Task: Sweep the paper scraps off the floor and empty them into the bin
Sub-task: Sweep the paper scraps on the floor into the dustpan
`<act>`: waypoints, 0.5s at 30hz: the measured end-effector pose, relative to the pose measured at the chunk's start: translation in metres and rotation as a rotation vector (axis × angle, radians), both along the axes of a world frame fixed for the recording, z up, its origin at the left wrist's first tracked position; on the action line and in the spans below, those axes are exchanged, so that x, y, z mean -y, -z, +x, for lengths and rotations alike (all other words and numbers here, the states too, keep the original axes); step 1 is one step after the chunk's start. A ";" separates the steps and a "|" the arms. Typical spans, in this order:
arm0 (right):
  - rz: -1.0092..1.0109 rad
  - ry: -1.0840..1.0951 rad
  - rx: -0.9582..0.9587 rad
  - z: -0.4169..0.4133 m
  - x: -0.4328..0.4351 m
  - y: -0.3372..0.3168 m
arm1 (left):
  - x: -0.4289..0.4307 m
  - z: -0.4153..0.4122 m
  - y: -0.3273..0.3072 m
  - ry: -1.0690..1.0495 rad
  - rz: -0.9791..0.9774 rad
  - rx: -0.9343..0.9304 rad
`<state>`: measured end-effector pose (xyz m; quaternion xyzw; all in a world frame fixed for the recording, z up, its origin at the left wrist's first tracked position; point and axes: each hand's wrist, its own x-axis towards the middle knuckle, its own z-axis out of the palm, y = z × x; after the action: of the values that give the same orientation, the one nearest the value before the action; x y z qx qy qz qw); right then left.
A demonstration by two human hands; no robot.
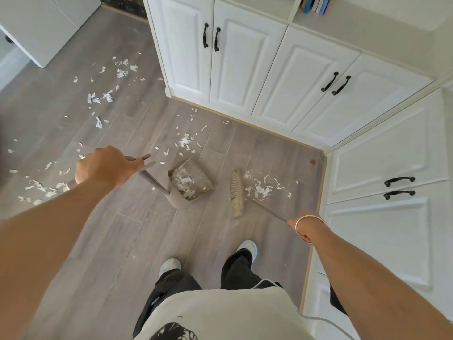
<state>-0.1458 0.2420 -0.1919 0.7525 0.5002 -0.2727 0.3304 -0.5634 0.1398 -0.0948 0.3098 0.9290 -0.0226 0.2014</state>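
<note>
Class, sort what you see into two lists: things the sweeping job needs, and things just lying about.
Job: broom, held by the right hand; dustpan, held by the left hand; scraps.
Lying about: cabinets; books; red dot.

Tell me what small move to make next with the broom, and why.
Probably lift the broom head over to the far side of the scraps pile, nearer the cabinet. It sits between that pile and the dustpan, so a stroke from here would miss them. Your right hand grips the broom handle; your left hand holds the dustpan.
</note>
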 end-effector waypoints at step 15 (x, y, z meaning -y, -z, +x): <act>0.117 0.202 -0.164 0.133 -0.128 -0.061 | -0.096 0.113 -0.003 0.100 -0.055 -0.094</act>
<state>-0.0127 0.3703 -0.1311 0.7923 0.4623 -0.3354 0.2148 -0.4508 0.2357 -0.0921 0.3486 0.9199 -0.0727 0.1644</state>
